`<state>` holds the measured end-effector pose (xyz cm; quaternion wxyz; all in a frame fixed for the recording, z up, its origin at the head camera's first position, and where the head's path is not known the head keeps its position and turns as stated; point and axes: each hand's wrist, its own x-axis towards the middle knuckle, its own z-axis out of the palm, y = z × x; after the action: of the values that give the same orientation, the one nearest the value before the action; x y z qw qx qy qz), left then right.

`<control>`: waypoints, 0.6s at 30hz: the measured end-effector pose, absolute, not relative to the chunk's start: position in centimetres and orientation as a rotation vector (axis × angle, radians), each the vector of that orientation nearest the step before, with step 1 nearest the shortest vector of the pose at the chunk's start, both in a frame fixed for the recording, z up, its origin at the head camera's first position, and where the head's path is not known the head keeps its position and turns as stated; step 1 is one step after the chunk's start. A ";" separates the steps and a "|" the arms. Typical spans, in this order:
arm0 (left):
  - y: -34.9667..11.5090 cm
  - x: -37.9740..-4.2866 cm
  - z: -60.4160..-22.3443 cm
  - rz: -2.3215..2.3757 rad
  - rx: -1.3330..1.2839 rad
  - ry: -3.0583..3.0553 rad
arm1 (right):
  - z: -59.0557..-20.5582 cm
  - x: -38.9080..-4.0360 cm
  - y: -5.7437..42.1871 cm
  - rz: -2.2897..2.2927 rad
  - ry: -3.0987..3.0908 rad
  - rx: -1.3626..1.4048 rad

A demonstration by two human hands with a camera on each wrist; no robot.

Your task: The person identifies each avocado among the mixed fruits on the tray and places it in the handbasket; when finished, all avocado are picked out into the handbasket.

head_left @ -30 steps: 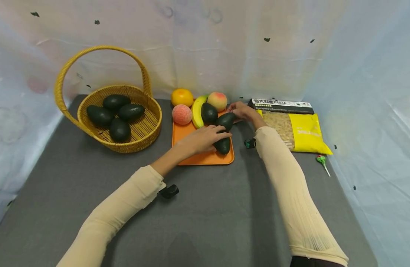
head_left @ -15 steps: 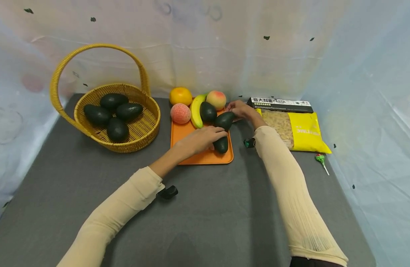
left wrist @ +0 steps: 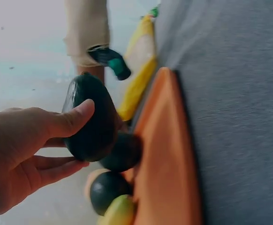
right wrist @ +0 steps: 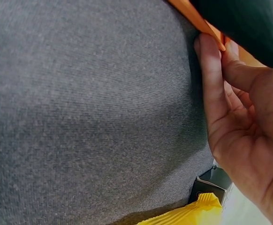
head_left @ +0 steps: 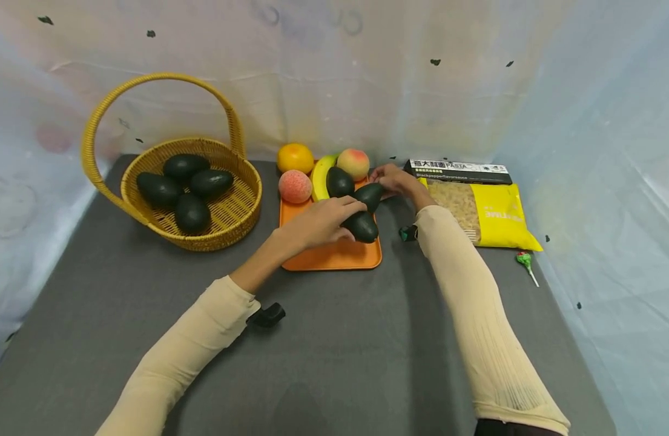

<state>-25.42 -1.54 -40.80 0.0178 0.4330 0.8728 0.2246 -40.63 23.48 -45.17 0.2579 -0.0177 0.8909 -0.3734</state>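
My left hand grips a dark green avocado between thumb and fingers, raised off the orange tray. At the tray's far right edge, my right hand pinches the orange rim between thumb and fingers. Two more avocados stay on the tray: one avocado close to the right hand, another avocado beside the banana. Along the tray's far side sit a peach, a pink round fruit and an orange-yellow fruit.
A wicker basket with a tall handle stands at the left, holding several avocados. To the right lie a yellow pasta bag, a black pasta box and a green lollipop. A curtain hangs behind the grey table.
My left hand has taken hold of the near avocado and lifted it off the tray, shifting slightly up and left. The right hand keeps its place at the tray's rim.
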 end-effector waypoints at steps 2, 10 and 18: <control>-1.9 -25.4 -39.9 0.717 1.314 2.737 | -45.0 -40.7 23.6 -1.002 2.424 -0.052; -3.9 -25.0 -37.0 0.729 1.232 2.852 | -45.1 -40.9 23.8 -0.976 2.451 -0.069; -6.3 -24.9 -34.4 0.636 1.036 3.022 | -45.0 -40.7 23.7 -1.050 2.400 -0.038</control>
<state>-24.92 -6.34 -34.36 -0.0578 0.3174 0.9262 0.1950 -40.74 23.68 -45.01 0.2580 -0.0141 0.8850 -0.3873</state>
